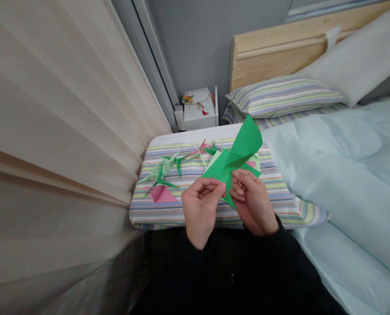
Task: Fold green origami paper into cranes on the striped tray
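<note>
A creased sheet of green paper [229, 164] is held up over the striped cloth, its upper right part bent upward. My left hand [203, 203] pinches its lower left edge between thumb and fingers. On the right side, my right hand [252, 197] has its fingers curled and grips the lower part of the same sheet. Several folded paper pieces lie on the cloth: a pink one [162, 194] at the left, dark green [162, 175] and light green [155, 171] ones above it, and a pink one [203, 148] farther back. More paper shows partly behind the green sheet.
The striped cloth [138, 214] covers a small table. A pale curtain [66, 131] hangs at the left. Behind stands a white cabinet [198, 117] with small items on top. A bed with a light blue quilt [339, 148] and striped pillow [286, 96] is at the right.
</note>
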`<state>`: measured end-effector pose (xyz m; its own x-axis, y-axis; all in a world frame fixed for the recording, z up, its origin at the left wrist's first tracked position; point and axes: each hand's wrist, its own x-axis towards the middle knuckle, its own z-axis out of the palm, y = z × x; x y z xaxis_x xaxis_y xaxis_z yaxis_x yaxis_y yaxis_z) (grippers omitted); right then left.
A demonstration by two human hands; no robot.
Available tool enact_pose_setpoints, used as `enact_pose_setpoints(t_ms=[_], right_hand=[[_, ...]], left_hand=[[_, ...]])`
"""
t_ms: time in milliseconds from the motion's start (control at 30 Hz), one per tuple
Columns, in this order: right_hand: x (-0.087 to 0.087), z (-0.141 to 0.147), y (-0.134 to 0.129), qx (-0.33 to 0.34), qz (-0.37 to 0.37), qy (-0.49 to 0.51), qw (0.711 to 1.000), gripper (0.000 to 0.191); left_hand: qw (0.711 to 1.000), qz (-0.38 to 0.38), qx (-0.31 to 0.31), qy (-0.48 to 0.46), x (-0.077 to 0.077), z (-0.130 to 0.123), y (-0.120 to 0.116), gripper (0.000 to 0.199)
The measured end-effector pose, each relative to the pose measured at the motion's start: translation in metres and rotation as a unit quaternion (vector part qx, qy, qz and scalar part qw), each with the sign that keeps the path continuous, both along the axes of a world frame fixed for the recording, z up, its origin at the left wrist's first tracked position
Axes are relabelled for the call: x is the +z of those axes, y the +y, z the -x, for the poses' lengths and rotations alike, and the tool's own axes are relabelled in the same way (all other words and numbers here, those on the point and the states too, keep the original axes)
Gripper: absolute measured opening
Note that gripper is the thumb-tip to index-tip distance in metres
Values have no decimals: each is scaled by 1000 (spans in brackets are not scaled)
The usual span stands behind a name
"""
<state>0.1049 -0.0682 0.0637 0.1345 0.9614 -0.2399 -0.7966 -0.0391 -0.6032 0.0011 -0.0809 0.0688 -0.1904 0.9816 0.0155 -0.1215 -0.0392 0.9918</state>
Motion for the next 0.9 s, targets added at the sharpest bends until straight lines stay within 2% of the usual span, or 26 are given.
enact_pose_setpoints(t_ms=[200,400,500,600,700,800,900], right_hand=[[2,-3,0,-10,3,6,1000,29],[1,-1,-2,11,5,10,1000,29],[1,2,-4,13,3,8,1000,31],[1,8,-7,13,-5,7,1000,35],[0,14,-11,13,-21,15,1000,38],[0,19,-14,8,-28,22,999,38],[-1,20,-15,4,-21,26,999,39]], left_hand=[[1000,-11,-1,6,-1,0,1,18],[1000,-25,-2,6,-8,4,4,20],[999,-35,5,-27,-12,6,6,21],[995,-11,13,-98,-12,2,7,24],[983,26,-36,-176,-9,-7,6,26],[973,33,-93,-209,-6,-14,5,23],[971,36,-97,-216,-5,-16,5,23]])
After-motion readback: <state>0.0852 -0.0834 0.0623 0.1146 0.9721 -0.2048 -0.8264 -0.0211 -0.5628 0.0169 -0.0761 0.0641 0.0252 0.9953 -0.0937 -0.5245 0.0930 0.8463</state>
